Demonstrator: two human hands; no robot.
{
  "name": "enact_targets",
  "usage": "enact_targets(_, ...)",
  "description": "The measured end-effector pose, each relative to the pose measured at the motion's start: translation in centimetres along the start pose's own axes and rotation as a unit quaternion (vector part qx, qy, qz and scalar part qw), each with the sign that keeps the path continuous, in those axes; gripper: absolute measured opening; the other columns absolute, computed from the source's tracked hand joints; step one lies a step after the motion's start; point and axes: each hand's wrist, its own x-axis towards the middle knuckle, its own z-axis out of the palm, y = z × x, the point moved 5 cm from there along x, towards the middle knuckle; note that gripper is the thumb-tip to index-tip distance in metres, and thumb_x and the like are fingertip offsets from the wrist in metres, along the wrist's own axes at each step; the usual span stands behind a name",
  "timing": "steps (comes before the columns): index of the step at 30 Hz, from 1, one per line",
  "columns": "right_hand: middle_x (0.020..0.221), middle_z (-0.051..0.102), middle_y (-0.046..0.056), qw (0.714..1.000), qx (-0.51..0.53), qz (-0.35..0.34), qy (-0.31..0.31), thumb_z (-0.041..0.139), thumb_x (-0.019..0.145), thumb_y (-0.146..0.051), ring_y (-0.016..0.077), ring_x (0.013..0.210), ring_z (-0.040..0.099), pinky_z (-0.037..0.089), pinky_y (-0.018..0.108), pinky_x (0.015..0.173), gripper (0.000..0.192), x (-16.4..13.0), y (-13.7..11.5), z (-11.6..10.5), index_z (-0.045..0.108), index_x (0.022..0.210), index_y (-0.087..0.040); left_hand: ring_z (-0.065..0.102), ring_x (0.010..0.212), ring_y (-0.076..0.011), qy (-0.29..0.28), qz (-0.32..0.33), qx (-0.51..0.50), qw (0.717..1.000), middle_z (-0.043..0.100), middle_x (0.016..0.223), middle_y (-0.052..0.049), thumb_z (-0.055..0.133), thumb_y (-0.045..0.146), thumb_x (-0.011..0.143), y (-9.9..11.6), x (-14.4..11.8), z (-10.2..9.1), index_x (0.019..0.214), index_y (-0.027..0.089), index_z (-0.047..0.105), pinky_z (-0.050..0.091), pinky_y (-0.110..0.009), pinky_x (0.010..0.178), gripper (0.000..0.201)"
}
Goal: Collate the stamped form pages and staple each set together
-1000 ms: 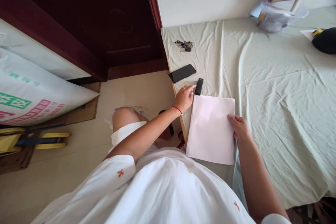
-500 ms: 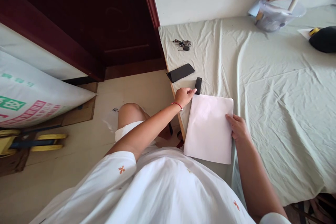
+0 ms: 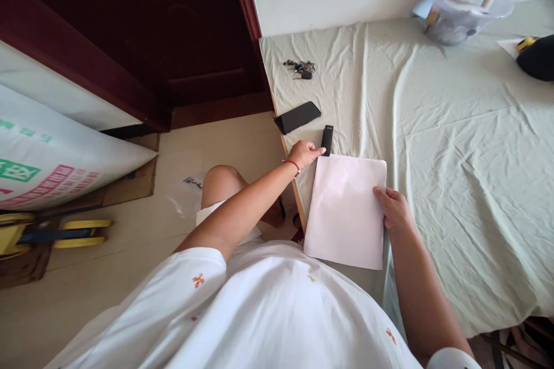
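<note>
On the bed sheet our left hand, loosely curled, touches the black stick; right hand lies flat on the paper, grasping nothing.

White paper; black stick

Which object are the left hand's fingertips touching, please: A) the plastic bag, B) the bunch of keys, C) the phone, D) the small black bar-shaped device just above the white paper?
D: the left hand reaches its fingertips to the small black device beside the white paper.
</note>
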Motion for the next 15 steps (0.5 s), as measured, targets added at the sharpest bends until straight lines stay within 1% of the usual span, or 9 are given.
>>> enact_targets(2,0.074,0.077,0.005,1.000,0.004,-0.003,-0.001,0.086,0.061,-0.046,0.0260,0.066,0.075,0.058,0.031,0.051,0.034,0.1,0.0,0.1,0.071,0.079,-0.022,0.039,0.057,-0.0129,-0.012,0.001,0.013,1.000,0.042,0.051,0.005,0.077,0.050,0.078,0.2,0.1,0.1,0.050,0.020,0.048,0.025,-0.029,0.058,0.050)
enact_targets(5,0.073,0.077,0.004,1.000,0.007,-0.011,-0.004,0.087,0.060,-0.047,0.0266,0.068,0.075,0.058,0.032,0.051,0.033,0.2,0.0,0.4,0.069,0.077,-0.024,0.036,0.056,-0.0126,-0.038,-0.011,0.003,0.999,0.039,0.050,0.005,0.079,0.054,0.075,0.5,0.3,0.3,0.049,0.020,0.047,0.023,-0.029,0.058,0.053)
enact_targets(7,0.075,0.077,0.004,1.000,0.002,-0.018,-0.010,0.086,0.062,-0.049,0.0264,0.069,0.075,0.058,0.032,0.051,0.033,-0.1,-0.1,0.3,0.070,0.078,-0.025,0.037,0.056,-0.0125,-0.045,-0.001,-0.006,0.999,0.040,0.050,0.005,0.077,0.056,0.076,0.8,0.2,0.3,0.050,0.020,0.048,0.024,-0.029,0.058,0.054)
enact_targets(9,0.076,0.078,0.004,0.999,-0.003,-0.031,-0.013,0.085,0.066,-0.051,0.0257,0.069,0.075,0.058,0.032,0.051,0.032,-0.7,-0.1,-0.2,0.072,0.081,-0.026,0.040,0.056,-0.0128,-0.037,0.020,-0.031,0.999,0.044,0.051,0.004,0.071,0.059,0.081,0.8,-0.4,0.2,0.052,0.019,0.051,0.026,-0.029,0.058,0.053)
enact_targets(11,0.078,0.078,0.004,0.999,0.003,-0.048,-0.008,0.084,0.068,-0.053,0.0245,0.068,0.074,0.058,0.031,0.051,0.034,-1.6,-0.2,-1.3,0.073,0.085,-0.026,0.044,0.057,-0.0131,-0.009,0.032,-0.092,0.995,0.050,0.055,0.002,0.063,0.061,0.087,0.5,-1.7,0.0,0.057,0.019,0.055,0.030,-0.028,0.059,0.052)
enact_targets(13,0.080,0.079,0.003,0.997,0.022,-0.070,0.004,0.086,0.069,-0.053,0.0225,0.065,0.073,0.056,0.029,0.051,0.036,-2.5,-0.3,-2.7,0.075,0.089,-0.024,0.047,0.058,-0.0127,0.022,0.026,-0.188,0.982,0.053,0.059,0.002,0.061,0.065,0.087,-0.2,-3.6,-0.4,0.065,0.019,0.059,0.033,-0.027,0.058,0.051)
enact_targets(15,0.081,0.079,0.003,0.994,0.053,-0.097,0.022,0.087,0.069,-0.052,0.0203,0.062,0.071,0.055,0.028,0.051,0.039,-3.2,-0.4,-3.9,0.076,0.092,-0.023,0.050,0.059,-0.0114,0.005,0.008,-0.291,0.957,0.059,0.066,0.001,0.064,0.070,0.083,-0.9,-5.9,-0.3,0.076,0.018,0.063,0.035,-0.025,0.057,0.052)
